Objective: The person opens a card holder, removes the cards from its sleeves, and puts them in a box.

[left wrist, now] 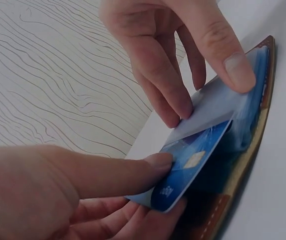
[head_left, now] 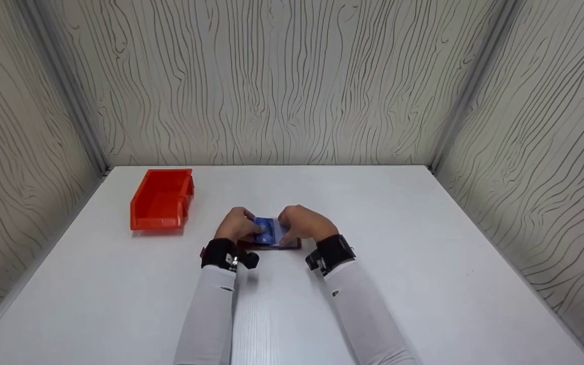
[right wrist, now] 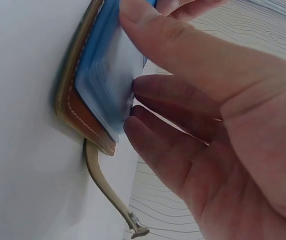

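My left hand [head_left: 236, 224] pinches a blue bank card [left wrist: 185, 162] between thumb and fingers, its gold chip facing up. The card's far end overlaps the clear plastic sleeves [left wrist: 207, 107] of a brown leather card holder [right wrist: 73, 107], which lies spread on the table. My right hand [head_left: 308, 224] holds the stack of sleeves, thumb at the near edge and fingers at the far edge. From the holder's right end a narrow strap with a snap [right wrist: 103, 180] sticks out. In the head view, both hands cover much of the holder.
An orange-red plastic bin [head_left: 160, 197] stands at the back left of the white table [head_left: 413, 284], to the left of my hands. Wood-grain patterned panels [head_left: 271, 81] rise behind the table and along both sides.
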`<state>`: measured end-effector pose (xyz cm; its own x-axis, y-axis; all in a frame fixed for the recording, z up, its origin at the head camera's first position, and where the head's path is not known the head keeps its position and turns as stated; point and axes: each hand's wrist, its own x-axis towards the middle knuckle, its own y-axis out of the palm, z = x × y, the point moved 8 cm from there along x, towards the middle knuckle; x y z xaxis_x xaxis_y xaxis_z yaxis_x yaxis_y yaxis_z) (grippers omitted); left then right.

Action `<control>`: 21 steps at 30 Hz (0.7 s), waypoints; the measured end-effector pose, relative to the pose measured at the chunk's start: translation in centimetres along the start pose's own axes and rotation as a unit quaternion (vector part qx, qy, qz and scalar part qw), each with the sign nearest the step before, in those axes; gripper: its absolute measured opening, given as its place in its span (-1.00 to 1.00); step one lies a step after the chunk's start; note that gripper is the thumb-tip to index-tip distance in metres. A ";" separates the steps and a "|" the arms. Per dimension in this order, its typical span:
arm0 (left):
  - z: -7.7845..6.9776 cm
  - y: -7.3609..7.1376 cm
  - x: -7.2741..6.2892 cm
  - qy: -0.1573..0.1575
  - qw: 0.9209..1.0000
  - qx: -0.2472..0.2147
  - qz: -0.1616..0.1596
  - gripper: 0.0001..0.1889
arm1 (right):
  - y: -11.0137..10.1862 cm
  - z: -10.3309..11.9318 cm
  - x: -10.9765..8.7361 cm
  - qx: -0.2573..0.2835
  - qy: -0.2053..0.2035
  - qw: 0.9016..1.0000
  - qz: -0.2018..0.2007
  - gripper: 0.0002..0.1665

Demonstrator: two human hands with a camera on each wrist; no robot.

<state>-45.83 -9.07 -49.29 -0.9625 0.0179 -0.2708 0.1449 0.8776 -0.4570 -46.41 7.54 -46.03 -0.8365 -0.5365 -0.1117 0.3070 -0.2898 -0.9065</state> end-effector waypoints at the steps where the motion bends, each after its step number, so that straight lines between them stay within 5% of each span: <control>1: 0.0 0.0 0.0 0.001 1.000 -0.001 0.001 -0.51 | 0.0 -0.1 0.0 0.001 0.003 1.000 -0.001 -0.58; 10: 0.4 -0.6 0.3 -0.004 1.000 -0.013 0.005 -0.47 | 0.2 -0.5 0.2 0.003 0.018 1.000 0.001 -0.44; 21: 0.0 -1.8 -0.3 0.028 0.999 -0.033 0.008 -0.49 | 0.1 -0.6 -0.1 0.000 0.019 1.000 -0.001 -0.30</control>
<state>-45.83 -10.65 -48.42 -0.9720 0.0570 -0.2279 0.1461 0.9063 -0.3966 -46.56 8.05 -46.33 -0.8543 -0.5046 -0.1249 0.3049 -0.2917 -0.9066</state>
